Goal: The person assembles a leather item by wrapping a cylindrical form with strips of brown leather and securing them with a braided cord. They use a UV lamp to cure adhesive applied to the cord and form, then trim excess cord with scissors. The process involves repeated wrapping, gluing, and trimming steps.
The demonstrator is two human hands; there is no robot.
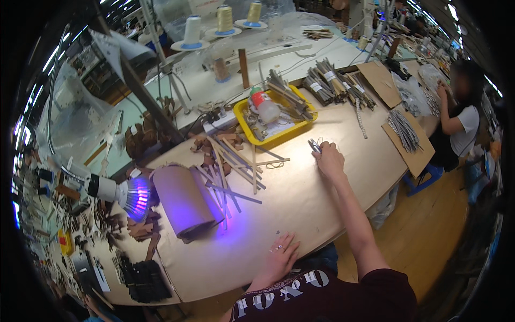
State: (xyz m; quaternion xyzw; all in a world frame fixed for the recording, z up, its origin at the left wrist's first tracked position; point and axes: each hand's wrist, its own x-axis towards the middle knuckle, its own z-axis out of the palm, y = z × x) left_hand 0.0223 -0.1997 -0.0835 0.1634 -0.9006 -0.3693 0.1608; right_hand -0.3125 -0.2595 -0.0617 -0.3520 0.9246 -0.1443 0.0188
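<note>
My right hand reaches out over the paper-covered table, its fingers closed around a small metal tool that looks like thread snips. Most of the tool is hidden by the fingers, and a thin loop of thread or wire shows beside it. Close to the near table edge, my left hand lies flat with fingers spread and holds nothing. Narrow tan and grey strips lie scattered left of my right hand. Beyond that hand stands a yellow basket with a bottle and bundled strips in it.
A brown roll lies at left under a lamp casting purple light. Bundled strips and cardboard sheets occupy the far right. Thread cones stand at the back. Another person sits at right.
</note>
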